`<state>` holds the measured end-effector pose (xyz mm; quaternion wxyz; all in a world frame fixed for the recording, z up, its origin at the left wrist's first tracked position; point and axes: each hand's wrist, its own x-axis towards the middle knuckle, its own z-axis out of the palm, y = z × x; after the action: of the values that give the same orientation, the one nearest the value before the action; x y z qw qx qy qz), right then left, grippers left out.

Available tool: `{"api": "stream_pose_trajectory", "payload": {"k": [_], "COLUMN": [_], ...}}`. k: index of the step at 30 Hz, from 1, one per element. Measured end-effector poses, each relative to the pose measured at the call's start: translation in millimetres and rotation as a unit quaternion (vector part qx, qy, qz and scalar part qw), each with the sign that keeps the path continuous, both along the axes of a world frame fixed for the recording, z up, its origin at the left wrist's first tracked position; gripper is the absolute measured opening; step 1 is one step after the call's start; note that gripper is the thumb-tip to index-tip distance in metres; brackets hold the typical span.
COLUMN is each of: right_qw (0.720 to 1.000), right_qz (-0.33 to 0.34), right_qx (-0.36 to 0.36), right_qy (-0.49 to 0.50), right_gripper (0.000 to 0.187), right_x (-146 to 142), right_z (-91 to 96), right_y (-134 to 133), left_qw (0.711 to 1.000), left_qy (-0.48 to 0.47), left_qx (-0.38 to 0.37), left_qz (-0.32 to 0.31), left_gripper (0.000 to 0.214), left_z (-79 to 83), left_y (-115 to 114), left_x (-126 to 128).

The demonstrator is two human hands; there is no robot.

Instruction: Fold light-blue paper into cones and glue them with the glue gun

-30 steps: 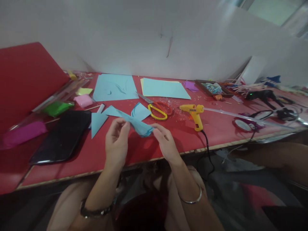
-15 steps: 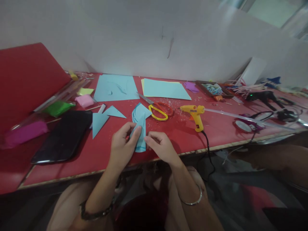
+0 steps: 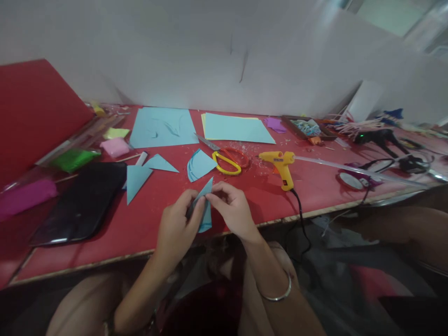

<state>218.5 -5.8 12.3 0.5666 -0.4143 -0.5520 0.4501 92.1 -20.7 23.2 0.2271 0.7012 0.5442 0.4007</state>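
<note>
A small folded piece of light blue paper point(image 3: 206, 214) stands between my hands near the front edge of the red table point(image 3: 157, 219). My left hand point(image 3: 177, 224) pinches its left side, fingers closed on it. My right hand point(image 3: 231, 207) pinches its upper right edge with thumb and fingers. Just behind them lies a curved blue paper offcut point(image 3: 200, 165). Two blue paper triangles, one larger point(image 3: 136, 181) and one flatter point(image 3: 161, 164), lie to the left.
Scissors with yellow and orange handles point(image 3: 229, 161) and a yellow glue gun point(image 3: 282, 165) with a black cord lie behind my hands. Blue paper sheets point(image 3: 163, 127) lie at the back. A black tablet point(image 3: 82, 200) is at the left. Craft clutter fills the right end.
The blue paper was held up stretched between my hands, then brought down to the table's front edge. Now both hands pinch it close together, its tip pointing up.
</note>
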Motion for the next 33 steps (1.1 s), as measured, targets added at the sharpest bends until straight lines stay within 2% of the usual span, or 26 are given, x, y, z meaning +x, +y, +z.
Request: {"api": "stream_pose_trajectory", "payload": {"k": [7, 16, 22, 26, 30, 33], "right_qw": [0.998, 0.998, 0.998, 0.997, 0.992, 0.980], "right_qz": [-0.028, 0.019, 0.065, 0.071, 0.071, 0.052], "right_qx": [0.058, 0.052, 0.016, 0.011, 0.067, 0.124], "right_qy": [-0.018, -0.032, -0.017, -0.017, -0.077, -0.147], "right_gripper": [0.006, 0.005, 0.010, 0.013, 0.013, 0.015], "right_x": [-9.0, -17.3, -19.7, -22.2, -20.7, -16.8], "right_z": [6.1, 17.6, 16.0, 15.8, 21.6, 25.9], "right_y": [-1.4, 7.7, 13.1, 11.8, 10.8, 9.9], "left_qw": [0.997, 0.995, 0.986, 0.982, 0.984, 0.990], "left_qy": [-0.034, -0.041, -0.065, -0.016, 0.011, -0.033], "left_qx": [-0.058, -0.053, -0.117, -0.149, -0.137, -0.111], "left_qz": [-0.046, -0.076, -0.100, -0.116, -0.114, -0.083], "left_gripper": [0.030, 0.027, 0.032, 0.037, 0.029, 0.025], "left_z": [0.8, 1.8, 7.6, 11.9, 15.8, 18.1], "left_y": [0.6, 5.5, 4.3, 3.5, 9.4, 14.5], "left_x": [-5.3, -15.5, -21.6, -32.3, -41.6, -44.7]}}
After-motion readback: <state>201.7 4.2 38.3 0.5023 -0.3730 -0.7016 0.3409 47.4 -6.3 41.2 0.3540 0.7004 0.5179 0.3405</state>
